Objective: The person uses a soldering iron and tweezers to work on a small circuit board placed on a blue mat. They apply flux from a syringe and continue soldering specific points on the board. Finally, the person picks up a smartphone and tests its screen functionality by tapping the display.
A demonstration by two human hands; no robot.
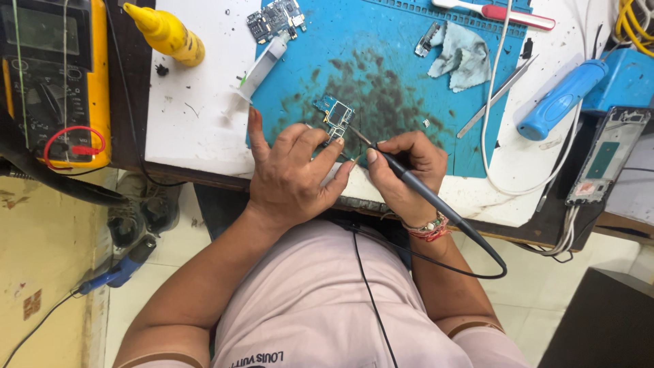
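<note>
My left hand (294,172) lies half-open, its fingertips pinning the small circuit board (334,117) on the blue mat (381,75) near the desk's front edge. My right hand (407,172) is closed around the black soldering iron (415,187), its tip touching the board's right edge.

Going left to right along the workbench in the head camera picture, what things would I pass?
Yellow multimeter → yellow squeeze bottle → syringe → small circuit board → crumpled grey cloth → blue-handled tool → phone frame.

Electronics repair workshop: stained blue work mat (402,75); multimeter (54,82); loose circuit boards (276,18); soldering iron (422,191)
</note>
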